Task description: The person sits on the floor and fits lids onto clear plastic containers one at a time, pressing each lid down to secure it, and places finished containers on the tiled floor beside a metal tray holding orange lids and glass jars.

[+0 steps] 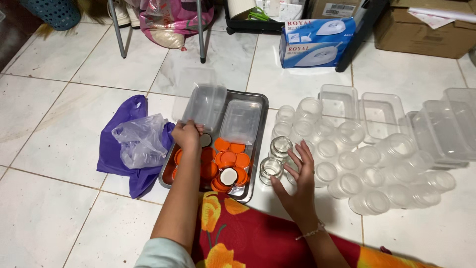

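Purple bag on floor at left. Left hand grips clear lid over steel tray of orange caps. Right hand, fingers spread and holding nothing, touches small jars beside the tray. Sorting step; next move likely needs a firm grasp on one jar.

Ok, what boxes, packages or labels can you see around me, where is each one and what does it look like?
Blue-and-white carton: on the floor, top centre; rectangular, with an iron pictured.
Brown cardboard box: top right corner, plain.
Second cardboard box: top edge, bearing a white label.
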